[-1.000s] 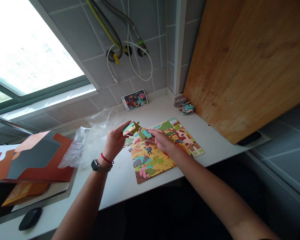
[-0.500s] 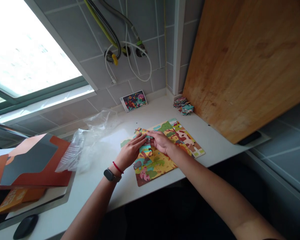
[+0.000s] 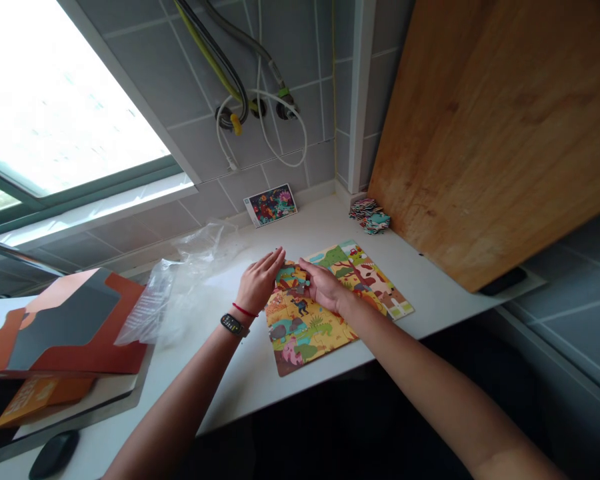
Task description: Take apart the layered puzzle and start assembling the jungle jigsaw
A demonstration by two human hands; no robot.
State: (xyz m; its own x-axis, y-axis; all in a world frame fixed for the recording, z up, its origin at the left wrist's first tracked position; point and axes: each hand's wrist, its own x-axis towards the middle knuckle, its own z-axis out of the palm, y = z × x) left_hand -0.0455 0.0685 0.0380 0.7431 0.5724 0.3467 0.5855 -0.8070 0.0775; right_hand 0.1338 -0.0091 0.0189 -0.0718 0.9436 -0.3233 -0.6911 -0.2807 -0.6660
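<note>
A colourful jigsaw puzzle (image 3: 330, 300) lies flat on the white counter (image 3: 240, 373). My left hand (image 3: 261, 283) rests at the puzzle's upper left corner, fingers stretched out flat along its edge. My right hand (image 3: 323, 285) lies on the puzzle, its fingers pressing a teal piece (image 3: 287, 273) near the top left. A small heap of loose puzzle pieces (image 3: 370, 215) sits in the back corner. A small picture card (image 3: 271, 205) leans against the tiled wall.
A crumpled clear plastic bag (image 3: 180, 287) lies left of the puzzle. An orange and grey box (image 3: 60, 323) sits at the far left, a dark mouse (image 3: 55, 455) in front of it. A large wooden board (image 3: 490, 127) leans at the right. Hoses (image 3: 240, 100) hang above.
A second ago my left hand held a piece above the puzzle. It has since come down to the puzzle's top left corner, and both hands now rest there.
</note>
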